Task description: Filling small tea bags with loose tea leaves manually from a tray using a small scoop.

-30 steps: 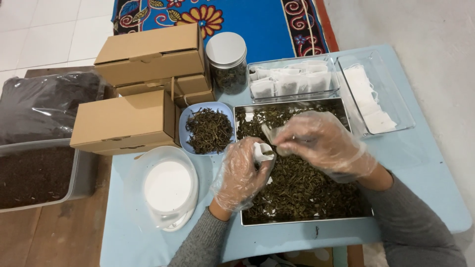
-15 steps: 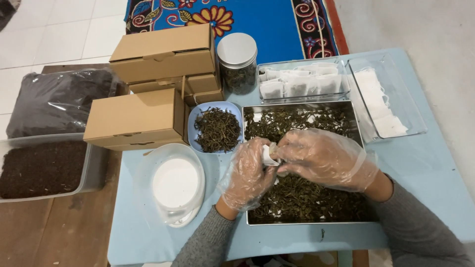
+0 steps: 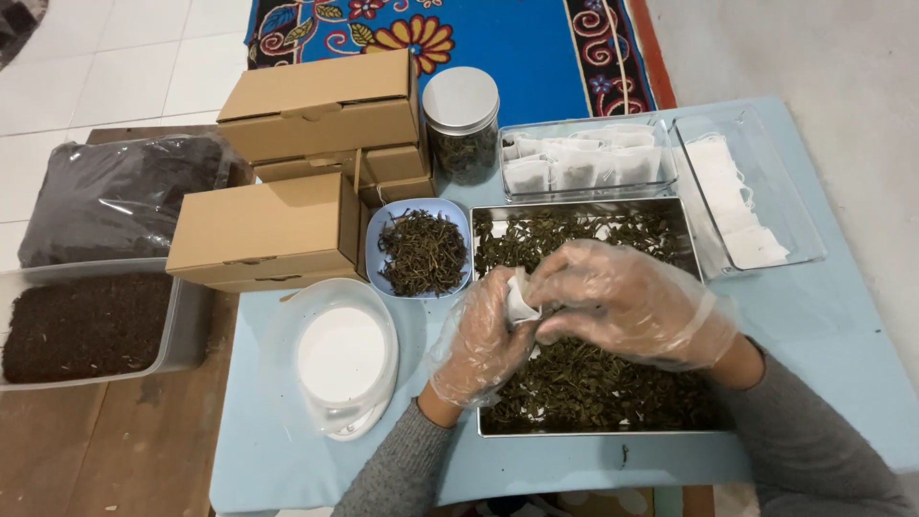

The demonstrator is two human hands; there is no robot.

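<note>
Nearby, cardboard boxes [image 3: 287, 182] flank the blue dish [image 3: 383, 244] beside both hands' small white bag [image 3: 520, 299].

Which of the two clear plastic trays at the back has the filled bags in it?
The clear tray directly behind the metal tray, beside the jar, holds plump bags standing in a row. The far-right tray holds flat ones.

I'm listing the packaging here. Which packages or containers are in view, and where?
Cardboard boxes: brown, stacked left of the tray.
Jar: glass, silver lid, behind the blue bowl.
Small white bag: held between left hand and right hand.
Filled bags: white, in a clear tray.
</note>
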